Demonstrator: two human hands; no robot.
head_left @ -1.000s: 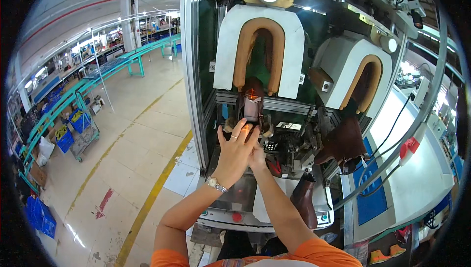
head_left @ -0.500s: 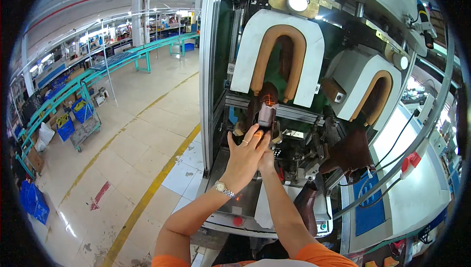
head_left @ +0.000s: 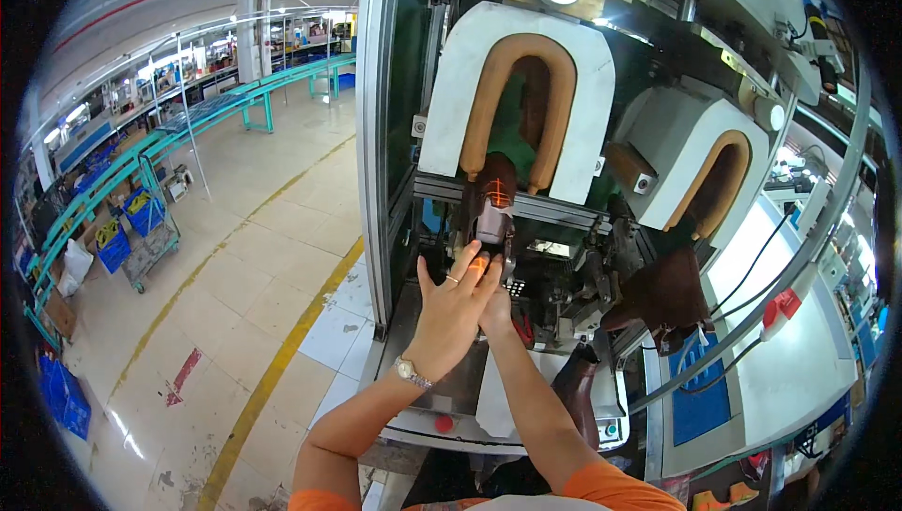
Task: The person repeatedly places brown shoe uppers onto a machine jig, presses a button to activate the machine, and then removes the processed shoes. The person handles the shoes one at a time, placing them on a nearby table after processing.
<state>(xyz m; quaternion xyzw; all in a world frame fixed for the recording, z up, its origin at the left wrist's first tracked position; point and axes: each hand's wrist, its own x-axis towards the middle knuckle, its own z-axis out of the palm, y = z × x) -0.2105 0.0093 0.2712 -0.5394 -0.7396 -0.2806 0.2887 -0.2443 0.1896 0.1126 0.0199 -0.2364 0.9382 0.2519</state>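
Note:
A brown leather shoe or boot upper (head_left: 490,215) sits in the left station of the machine, its far end below a padded U-shaped clamp (head_left: 520,51). Orange light lines cross its top. My left hand (head_left: 451,309), wearing a ring and a wristwatch, rests its stretched fingers on the upper's near end, thumb spread out to the left. Close against it on the right is my right hand (head_left: 496,312); its fingers are hidden behind the left hand and the upper, so its grip cannot be seen.
A second station with a similar U-shaped clamp (head_left: 719,173) stands at right, a brown boot upper (head_left: 662,295) below it. Another dark brown boot (head_left: 578,389) lies by my right forearm. A red button (head_left: 443,424) is on the front edge. A grey hose (head_left: 733,347) arcs at right.
The whole view has shifted slightly, so the machine appears a little further left and higher. My hands keep nearly the same place at the upper's near end.

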